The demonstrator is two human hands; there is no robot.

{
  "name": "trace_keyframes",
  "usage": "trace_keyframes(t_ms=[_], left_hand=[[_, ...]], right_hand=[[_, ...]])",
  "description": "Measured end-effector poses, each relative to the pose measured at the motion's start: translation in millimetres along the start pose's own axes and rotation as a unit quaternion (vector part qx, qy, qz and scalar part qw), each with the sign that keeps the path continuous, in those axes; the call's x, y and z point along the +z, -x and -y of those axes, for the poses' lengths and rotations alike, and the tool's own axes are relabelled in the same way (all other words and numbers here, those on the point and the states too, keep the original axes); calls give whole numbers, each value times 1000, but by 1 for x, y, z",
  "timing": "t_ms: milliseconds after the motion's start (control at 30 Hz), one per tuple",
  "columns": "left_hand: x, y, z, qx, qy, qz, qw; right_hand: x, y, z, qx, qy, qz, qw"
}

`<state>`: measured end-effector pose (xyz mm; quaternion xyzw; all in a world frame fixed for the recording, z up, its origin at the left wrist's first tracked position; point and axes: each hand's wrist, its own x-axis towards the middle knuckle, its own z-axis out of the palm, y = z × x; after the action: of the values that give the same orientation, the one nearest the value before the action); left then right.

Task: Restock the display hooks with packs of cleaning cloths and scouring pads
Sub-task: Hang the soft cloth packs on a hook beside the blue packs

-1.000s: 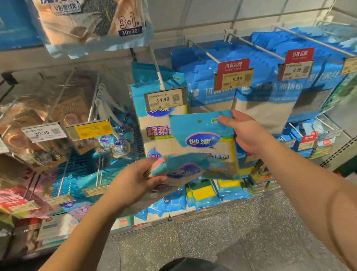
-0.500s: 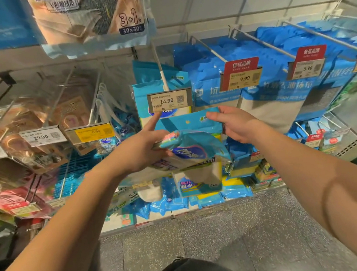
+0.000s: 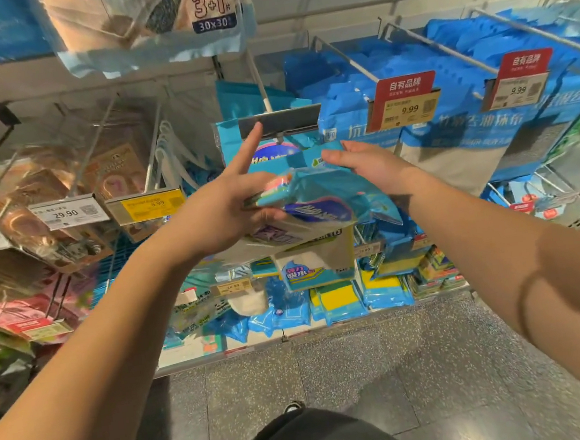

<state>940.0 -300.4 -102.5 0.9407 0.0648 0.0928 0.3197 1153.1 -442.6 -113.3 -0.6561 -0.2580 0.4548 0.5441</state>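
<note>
The left hand point(image 3: 221, 210) grips a stack of blue cloth packs point(image 3: 316, 209) from the side, thumb and lower fingers curled round them, while its index finger point(image 3: 248, 148) points straight up to the flipped-up price tag holder point(image 3: 280, 121) on the centre hook point(image 3: 259, 84). The right hand point(image 3: 373, 165) pinches the top edge of one blue pack point(image 3: 295, 158), held just below that holder. More packs hang behind on the same hook. To the right, hooks of blue packs carry red 9.99 tags point(image 3: 403, 101). Yellow-and-blue scouring pads point(image 3: 338, 299) sit on the bottom shelf.
</note>
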Motion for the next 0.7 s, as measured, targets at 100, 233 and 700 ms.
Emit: trace_keyframes(t_ms=[100, 233, 700], left_hand=[[-6, -2, -2, -2, -16, 6, 1000], [-12, -3, -4, 8, -26, 10, 1000], [-18, -3, 0, 30, 2, 43, 999]], right_hand=[[4, -9, 2, -10, -20, -3, 1000], [7, -15, 3, -21, -17, -22, 999], [17, -38, 0, -47, -129, -77, 988]])
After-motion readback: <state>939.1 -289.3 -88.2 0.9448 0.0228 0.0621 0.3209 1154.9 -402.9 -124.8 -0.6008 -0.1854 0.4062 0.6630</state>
